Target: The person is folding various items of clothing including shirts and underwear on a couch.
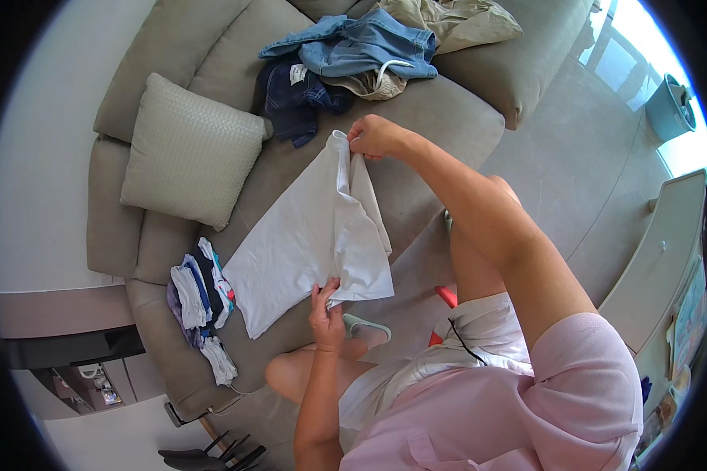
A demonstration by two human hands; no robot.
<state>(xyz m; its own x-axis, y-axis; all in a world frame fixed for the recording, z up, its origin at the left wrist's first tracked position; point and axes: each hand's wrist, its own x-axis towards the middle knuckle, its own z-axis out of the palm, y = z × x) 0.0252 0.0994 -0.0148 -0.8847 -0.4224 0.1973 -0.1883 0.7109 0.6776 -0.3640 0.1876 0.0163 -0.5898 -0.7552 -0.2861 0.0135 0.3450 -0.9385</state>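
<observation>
A white garment [306, 235] is stretched between my two hands above the sofa seat, partly folded over itself. My right hand [377, 138] pinches its narrow upper end, where the fabric gathers into loose folds. Lower down, my left hand [327, 318] grips the bottom edge between thumb and fingers. The cloth's lower left corner reaches close to a row of folded clothes [197, 291] on the sofa. Which kind of garment it is cannot be made out.
The grey-brown sofa [430, 129] bears a woven cushion [194, 150], blue denim clothing [365, 47], a dark navy garment [288, 97] and beige clothing [453, 20]. A blue-grey bucket [663, 112] stands on the tiled floor. At right is a pale cabinet [654, 253].
</observation>
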